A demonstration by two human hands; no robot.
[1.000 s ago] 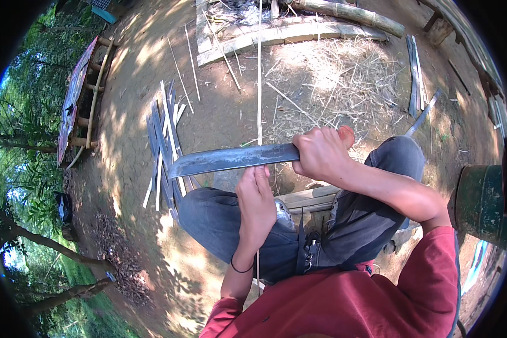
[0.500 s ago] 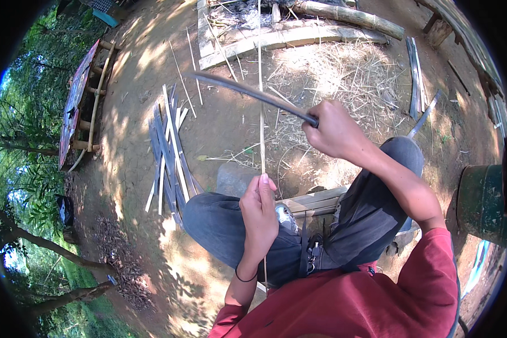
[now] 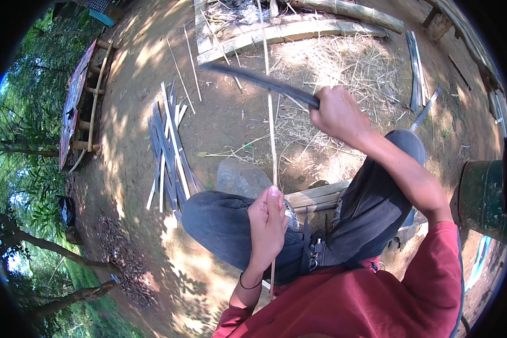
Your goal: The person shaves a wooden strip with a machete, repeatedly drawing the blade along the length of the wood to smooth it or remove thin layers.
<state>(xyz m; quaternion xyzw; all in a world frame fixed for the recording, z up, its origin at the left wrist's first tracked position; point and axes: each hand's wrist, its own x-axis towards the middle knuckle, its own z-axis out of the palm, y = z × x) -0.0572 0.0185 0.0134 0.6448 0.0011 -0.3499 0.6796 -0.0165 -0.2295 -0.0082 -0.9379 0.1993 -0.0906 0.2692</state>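
Observation:
My left hand (image 3: 266,225) is closed round a long, thin bamboo strip (image 3: 272,141), thumb on top, just above my bent left knee. The strip runs away from me toward the far edge of the view, and its near end passes back under my forearm. A long knife (image 3: 259,78) is in my right hand (image 3: 339,114), whose fingers wrap its handle and hide it. The dark blade points left and crosses the strip well beyond my left hand; whether it touches the strip I cannot tell. Split bamboo pieces (image 3: 315,197) lie between my legs.
A pile of dark and pale strips (image 3: 166,149) lies on the ground at left, near a grey stone (image 3: 236,177). Shavings (image 3: 349,73) cover the earth ahead, before a bamboo-edged hearth (image 3: 298,34). A green drum (image 3: 481,197) stands at right, a bamboo bench (image 3: 93,107) far left.
My left hand has come slightly nearer and to the right, with the strip shifting and tilting along with it. The knife in my right hand has moved a little to the right.

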